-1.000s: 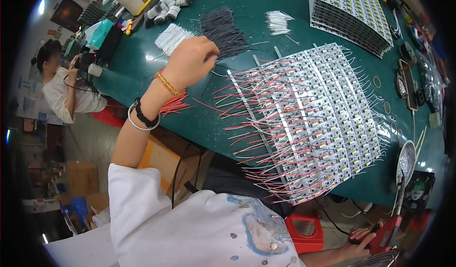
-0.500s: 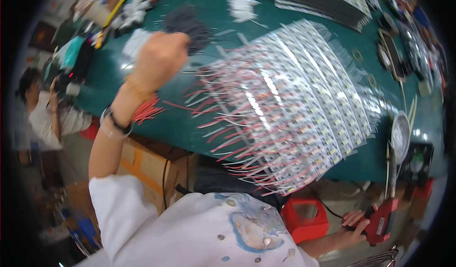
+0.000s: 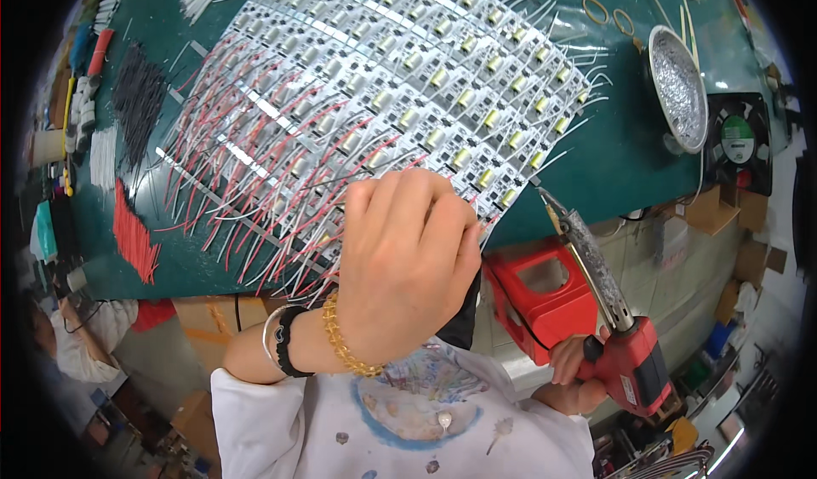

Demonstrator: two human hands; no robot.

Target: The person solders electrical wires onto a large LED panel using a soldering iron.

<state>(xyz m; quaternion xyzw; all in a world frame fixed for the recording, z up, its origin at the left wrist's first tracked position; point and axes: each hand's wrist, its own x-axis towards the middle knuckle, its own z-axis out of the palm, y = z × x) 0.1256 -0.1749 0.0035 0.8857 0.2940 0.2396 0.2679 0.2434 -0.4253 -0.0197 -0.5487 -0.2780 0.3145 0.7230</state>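
The left hand (image 3: 407, 266), a second ago up at the black wires, is now hovering curled over the near edge of the circuit-board panel (image 3: 374, 96) on the green desk (image 3: 630, 155) (grip contents hidden). The right hand (image 3: 572, 375) is clamping a red soldering iron (image 3: 608, 326), tip at the panel's corner. Brown cardboard boxes (image 3: 732, 223) are sitting right of the desk.

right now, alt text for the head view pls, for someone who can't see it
A person's left hand rests fisted at the near edge of a sheet of small circuit boards with red and white wires, on a green table. Their right hand holds a red soldering iron, tip near the boards.
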